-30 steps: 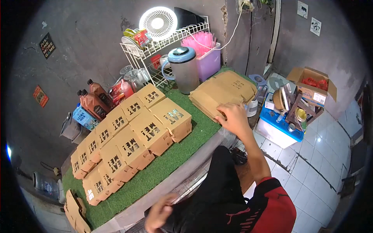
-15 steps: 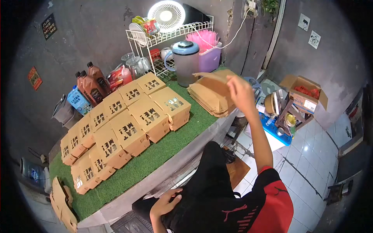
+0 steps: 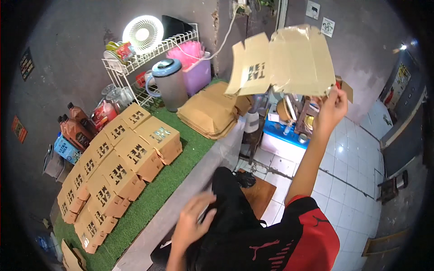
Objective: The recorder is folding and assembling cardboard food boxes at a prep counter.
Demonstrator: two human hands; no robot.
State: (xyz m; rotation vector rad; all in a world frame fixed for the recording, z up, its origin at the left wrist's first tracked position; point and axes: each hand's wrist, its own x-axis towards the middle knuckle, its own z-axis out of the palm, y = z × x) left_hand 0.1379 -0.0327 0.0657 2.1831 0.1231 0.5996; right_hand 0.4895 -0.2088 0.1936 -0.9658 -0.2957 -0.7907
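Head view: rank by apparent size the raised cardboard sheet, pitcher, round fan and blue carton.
Largest to smallest:
1. Cardboard sheet
2. Pitcher
3. Round fan
4. Blue carton
Nearness may exaggerate the cardboard sheet.

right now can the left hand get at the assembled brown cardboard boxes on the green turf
Probably yes: the left hand appears free, and only the table's pale edge and a bare strip of green turf lie between it and the assembled brown cardboard boxes.

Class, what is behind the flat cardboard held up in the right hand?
Grey wall, and part of a carton beside the right hand. The cardboard hides most of the carton and some wall.
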